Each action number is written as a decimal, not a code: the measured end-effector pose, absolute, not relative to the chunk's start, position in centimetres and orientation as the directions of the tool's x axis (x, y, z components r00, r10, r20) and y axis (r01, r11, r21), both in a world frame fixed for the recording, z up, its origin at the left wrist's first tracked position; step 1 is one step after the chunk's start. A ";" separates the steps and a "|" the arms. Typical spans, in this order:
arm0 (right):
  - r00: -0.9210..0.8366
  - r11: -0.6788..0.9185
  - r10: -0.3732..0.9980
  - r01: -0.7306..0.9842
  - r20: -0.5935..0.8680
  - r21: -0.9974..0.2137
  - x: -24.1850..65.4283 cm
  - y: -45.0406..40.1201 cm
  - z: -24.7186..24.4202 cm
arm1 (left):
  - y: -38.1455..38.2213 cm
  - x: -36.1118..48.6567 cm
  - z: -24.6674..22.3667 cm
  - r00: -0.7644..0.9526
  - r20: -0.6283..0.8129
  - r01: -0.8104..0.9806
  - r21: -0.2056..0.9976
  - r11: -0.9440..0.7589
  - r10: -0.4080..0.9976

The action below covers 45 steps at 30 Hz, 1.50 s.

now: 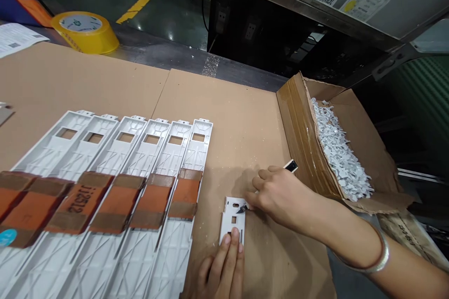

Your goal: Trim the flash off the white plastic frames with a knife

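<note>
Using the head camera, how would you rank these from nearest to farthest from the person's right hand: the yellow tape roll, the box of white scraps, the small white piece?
From the right hand:
1. Small white piece: directly at the fingertips, to the left.
2. Box of white scraps: close by, to the right.
3. Yellow tape roll: far off, upper left.

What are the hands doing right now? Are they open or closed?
Left hand: open, fingers pressing on a white plastic piece.
Right hand: closed, holding a small knife.
</note>
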State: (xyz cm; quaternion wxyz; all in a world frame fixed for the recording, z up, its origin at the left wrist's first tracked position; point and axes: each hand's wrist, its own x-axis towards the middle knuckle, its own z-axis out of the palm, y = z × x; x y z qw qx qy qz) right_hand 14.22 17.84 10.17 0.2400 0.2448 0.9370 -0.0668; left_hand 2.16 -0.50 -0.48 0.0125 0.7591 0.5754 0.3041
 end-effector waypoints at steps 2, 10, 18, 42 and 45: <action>-0.766 0.848 0.447 0.528 -0.462 -0.055 14.8 17.8 10.6 | -0.6 2.2 -0.5 0.140 0.450 0.867 0.374 -0.329 0.882; -0.577 0.493 0.758 0.812 -0.302 -0.314 17.5 12.5 9.5 | -0.8 2.5 -1.0 0.114 0.462 0.867 0.386 -0.315 0.879; -0.544 0.327 0.790 0.763 -0.282 -0.557 16.1 7.4 5.8 | -0.9 2.4 -1.4 0.111 0.487 0.872 0.370 -0.320 0.866; -0.263 0.222 0.963 0.891 -0.051 -0.395 16.4 6.0 5.3 | -1.2 2.0 -1.2 0.147 0.409 0.857 0.402 -0.323 0.900; -0.268 0.252 0.963 0.932 -0.026 -0.259 16.6 6.1 5.3 | -1.0 2.0 -1.0 0.138 0.423 0.856 0.403 -0.322 0.895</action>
